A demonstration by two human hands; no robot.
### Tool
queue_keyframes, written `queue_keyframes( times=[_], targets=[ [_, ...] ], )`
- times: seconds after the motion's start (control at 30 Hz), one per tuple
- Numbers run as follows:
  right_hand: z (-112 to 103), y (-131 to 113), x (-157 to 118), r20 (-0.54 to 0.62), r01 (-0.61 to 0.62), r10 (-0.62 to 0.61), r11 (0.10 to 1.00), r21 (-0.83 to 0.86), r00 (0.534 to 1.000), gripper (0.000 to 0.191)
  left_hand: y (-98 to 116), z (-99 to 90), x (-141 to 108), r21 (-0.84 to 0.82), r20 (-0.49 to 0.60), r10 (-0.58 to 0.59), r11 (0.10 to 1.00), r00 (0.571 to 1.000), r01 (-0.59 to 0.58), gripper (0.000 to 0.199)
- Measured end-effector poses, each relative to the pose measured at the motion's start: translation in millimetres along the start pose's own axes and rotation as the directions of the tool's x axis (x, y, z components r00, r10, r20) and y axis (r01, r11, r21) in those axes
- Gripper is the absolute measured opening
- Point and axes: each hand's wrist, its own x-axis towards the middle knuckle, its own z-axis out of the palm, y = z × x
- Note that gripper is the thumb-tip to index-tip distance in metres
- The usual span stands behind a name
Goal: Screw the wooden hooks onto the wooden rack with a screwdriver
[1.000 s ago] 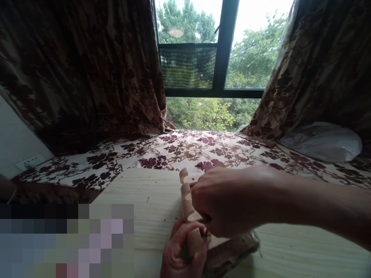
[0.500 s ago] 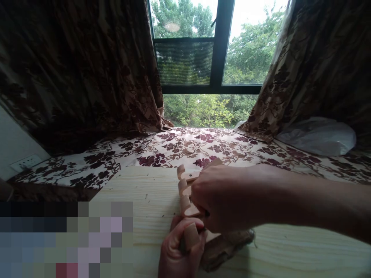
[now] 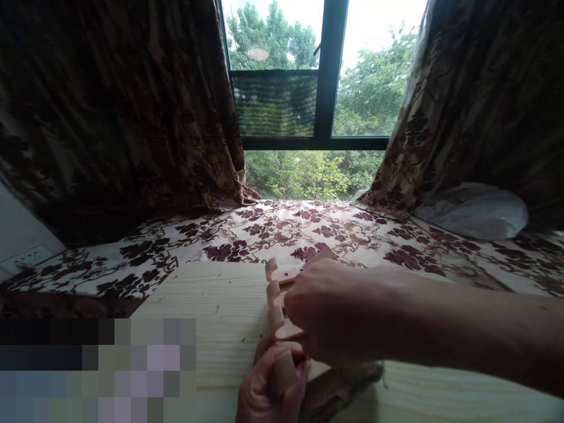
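A light wooden piece with several rounded, notched ends point(image 3: 277, 317) lies on the pale wooden board point(image 3: 189, 305). My left hand point(image 3: 268, 388) is wrapped round its near end, and one block-like tip sticks up between thumb and fingers. Over the middle of the piece, my right hand point(image 3: 326, 311) is closed in a fist with its fingertips turned down and hidden; what it grips cannot be made out. Beneath the right wrist, a rough brown bark-like piece point(image 3: 343, 390) lies next to the left hand.
Behind the board spreads a flowered cloth point(image 3: 282, 229) below a window point(image 3: 328, 76) with dark curtains on both sides. A clear plastic bag point(image 3: 476, 210) rests at the right. A wall socket point(image 3: 26, 258) is at the far left. Small dark specks dot the board.
The whole view has shifted a little, with the scene lower and slightly left. Both hands keep nearly the same places on the wooden piece.
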Motion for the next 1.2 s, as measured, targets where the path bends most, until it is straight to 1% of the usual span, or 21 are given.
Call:
queue_keyframes(
  times=[0.03, 0.07, 0.1, 0.13, 0.2, 0.3, 0.47, 0.6, 0.63, 0.73, 0.8, 0.87, 0.93, 1.03, 1.13, 1.2],
  targets=[
    [-2.2, -0.4, -2.0, -0.001, 0.004, -0.004, 1.0, -0.006, 1.0, 0.019, 0.9, 0.0, 0.1, 0.003, 0.0, 0.001, 1.0, 1.0, -0.001, 0.026],
    [-4.0, -0.5, -4.7, -0.038, 0.037, -0.037, 0.999, 0.004, 0.999, 0.014, 2.3, 0.2, 0.4, 0.01, -0.003, 0.006, 1.0, 1.0, -0.006, 0.027],
    [-5.2, -0.3, -7.9, -0.045, 0.074, -0.073, 0.997, 0.013, 0.996, 0.009, 3.9, 0.6, 0.9, 0.021, -0.007, 0.011, 1.0, 1.0, -0.011, 0.029],
    [-5.8, 0.3, -11.0, -0.022, 0.097, -0.097, 0.995, 0.022, 0.995, 0.005, 5.7, 1.2, 1.4, 0.037, -0.01, 0.012, 0.999, 1.0, -0.012, 0.031],
    [-5.2, 2.0, -15.6, -0.053, 0.131, -0.128, 0.99, 0.057, 0.99, 0.009, 8.4, 2.3, 2.4, 0.073, -0.008, -0.001, 0.997, 1.0, 0.001, 0.034],
    [-1.6, 5.3, -16.5, -0.135, 0.174, -0.161, 0.981, 0.089, 0.978, 0.01, 9.0, 1.8, 2.0, 0.109, -0.008, -0.019, 0.994, 1.0, 0.02, 0.036],
    [5.7, 9.8, -12.0, -0.195, 0.209, -0.183, 0.97, 0.121, 0.964, 0.02, 5.7, -3.2, -1.4, 0.136, -0.01, -0.028, 0.99, 1.0, 0.029, 0.031],
    [9.6, 11.1, -10.8, -0.264, 0.267, -0.22, 0.951, 0.156, 0.939, 0.026, 6.4, -2.6, -0.3, 0.124, -0.007, -0.015, 0.992, 1.0, 0.016, 0.03],
    [9.9, 10.8, -10.3, -0.258, 0.263, -0.215, 0.95, 0.166, 0.942, 0.028, 7.2, -1.6, 0.4, 0.118, -0.009, -0.009, 0.993, 1.0, 0.01, 0.03],
    [9.6, 9.1, -8.3, -0.18, 0.199, -0.167, 0.964, 0.178, 0.969, 0.03, 11.0, 1.2, 2.1, 0.084, -0.002, -0.008, 0.996, 1.0, 0.008, 0.026],
    [9.4, 8.1, -8.0, -0.196, 0.177, -0.141, 0.968, 0.18, 0.97, 0.027, 13.5, 2.0, 2.4, 0.045, 0.005, -0.013, 0.999, 1.0, 0.012, 0.019],
    [10.0, 7.8, -9.9, -0.216, 0.16, -0.12, 0.97, 0.181, 0.969, 0.019, 14.8, 1.9, 2.2, 0.012, 0.007, -0.014, 1.0, 1.0, 0.014, 0.01],
    [11.3, 8.3, -13.7, -0.203, 0.121, -0.082, 0.975, 0.187, 0.976, 0.012, 14.7, 1.5, 1.9, 0.001, 0.004, -0.005, 1.0, 1.0, 0.005, 0.005],
    [12.9, 10.6, -19.4, -0.181, 0.115, -0.078, 0.971, 0.208, 0.98, 0.007, 12.4, 1.1, 1.1, 0.012, -0.001, 0.016, 1.0, 1.0, -0.016, 0.007],
    [11.7, 12.7, -19.5, -0.164, 0.14, -0.109, 0.971, 0.196, 0.98, 0.015, 9.2, 1.8, -0.6, 0.026, -0.007, 0.03, 0.999, 1.0, -0.03, 0.011],
    [9.9, 11.8, -15.6, -0.15, 0.144, -0.121, 0.979, 0.147, 0.981, 0.018, 6.9, 3.1, -1.8, 0.019, -0.034, 0.044, 0.999, 0.998, -0.043, 0.015]
  ],
)
